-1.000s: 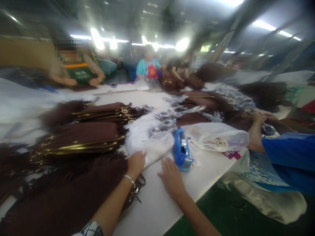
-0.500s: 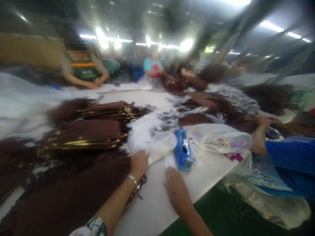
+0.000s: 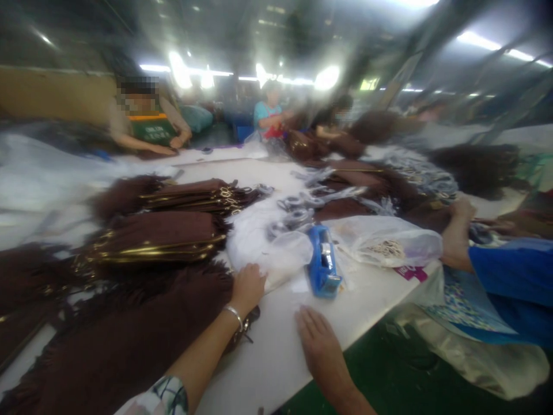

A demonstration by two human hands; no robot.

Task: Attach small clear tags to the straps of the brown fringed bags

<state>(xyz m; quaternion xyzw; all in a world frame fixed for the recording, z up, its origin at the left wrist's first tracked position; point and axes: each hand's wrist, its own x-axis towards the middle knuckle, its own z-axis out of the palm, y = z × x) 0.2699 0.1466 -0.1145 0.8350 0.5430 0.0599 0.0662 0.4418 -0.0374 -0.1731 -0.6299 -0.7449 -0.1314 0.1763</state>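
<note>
Head cam: my L hand (image 3: 249, 288) is at the white plastic's (image 3: 283, 251) edge, can't tell if gripping; R hand (image 3: 319, 343), apart, lies flat on the table (image 3: 268, 351) nr the tape dispenser (image 3: 322, 262). Brown bundles (image 3: 164, 227) stacked L, unwrapped AFAICT; amt left unclear.

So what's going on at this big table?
This person's left hand is at the edge of some white plastic; I can't tell whether it's gripping. The right hand is open, palm down, near a blue tape dispenser. Brown bundles with gold trim lie to the left. A neighbour's hand is at more brown material on the right.
</note>
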